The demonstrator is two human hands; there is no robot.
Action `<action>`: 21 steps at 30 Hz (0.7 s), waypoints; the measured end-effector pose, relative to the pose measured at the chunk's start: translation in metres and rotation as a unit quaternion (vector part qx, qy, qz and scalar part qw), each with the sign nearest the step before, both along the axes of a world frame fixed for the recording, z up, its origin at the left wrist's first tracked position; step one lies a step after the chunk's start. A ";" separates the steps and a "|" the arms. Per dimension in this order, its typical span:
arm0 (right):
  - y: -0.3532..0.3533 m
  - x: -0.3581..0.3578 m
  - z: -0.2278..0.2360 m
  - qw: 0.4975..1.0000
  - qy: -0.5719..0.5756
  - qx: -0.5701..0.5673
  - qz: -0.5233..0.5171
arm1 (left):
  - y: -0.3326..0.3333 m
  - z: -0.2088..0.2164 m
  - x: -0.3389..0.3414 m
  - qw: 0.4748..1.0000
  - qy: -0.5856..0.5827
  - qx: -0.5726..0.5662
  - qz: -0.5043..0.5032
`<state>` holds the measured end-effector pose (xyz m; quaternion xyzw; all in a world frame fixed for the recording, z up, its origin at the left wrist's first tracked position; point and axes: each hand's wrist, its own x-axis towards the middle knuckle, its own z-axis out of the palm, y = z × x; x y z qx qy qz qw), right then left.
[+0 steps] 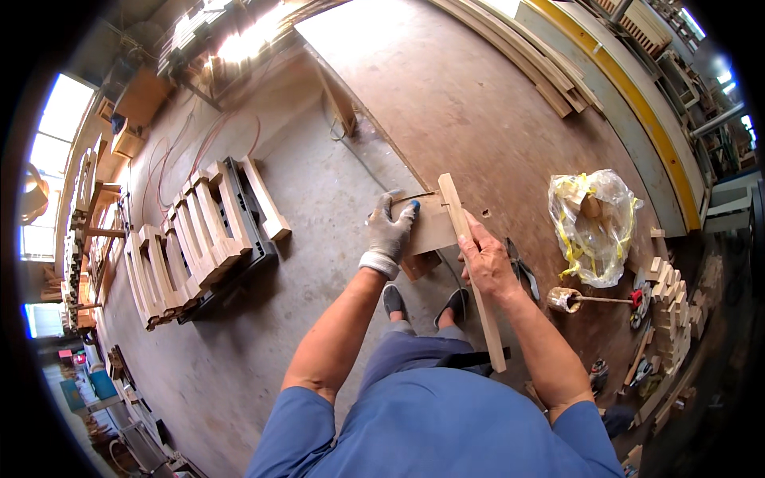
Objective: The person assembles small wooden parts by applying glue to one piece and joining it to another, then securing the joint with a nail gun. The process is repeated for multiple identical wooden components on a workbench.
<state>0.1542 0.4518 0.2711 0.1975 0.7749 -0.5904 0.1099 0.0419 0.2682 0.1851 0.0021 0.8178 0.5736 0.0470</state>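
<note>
My right hand [488, 259], bare, grips a long squared wooden strip [488, 323] that slants across the table's edge toward my body. At its far end the strip has a notch or joint. My left hand [388, 239] wears a pale work glove with a blue fingertip, and its fingers close around a thin dark stick [416, 196] that reaches toward the strip. What kind of tool the stick is cannot be made out. Under the hands, a flat pale board [431, 231] sticks out past the table edge. Beside my right wrist lies a dark-handled tool [522, 267], partly hidden.
The brown table [446, 103] carries a clear plastic bag [594, 247], a crusted pot [562, 299] with a stick in it, several wood blocks [669, 295] and long planks [526, 56]. Left on the floor, jointed wooden pieces [191, 231] rest on a black pallet [259, 248]. Hoses [211, 139] trail behind.
</note>
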 end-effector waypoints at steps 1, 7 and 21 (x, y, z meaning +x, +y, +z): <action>-0.003 -0.001 0.002 1.000 0.004 0.012 0.001 | 0.000 0.000 -0.001 1.000 -0.002 0.003 -0.001; -0.008 0.000 -0.017 0.990 0.076 0.116 -0.038 | 0.001 0.010 0.000 1.000 -0.002 -0.021 0.000; -0.003 -0.006 -0.017 0.992 0.051 0.112 -0.004 | 0.002 0.012 0.000 1.000 -0.007 -0.016 -0.014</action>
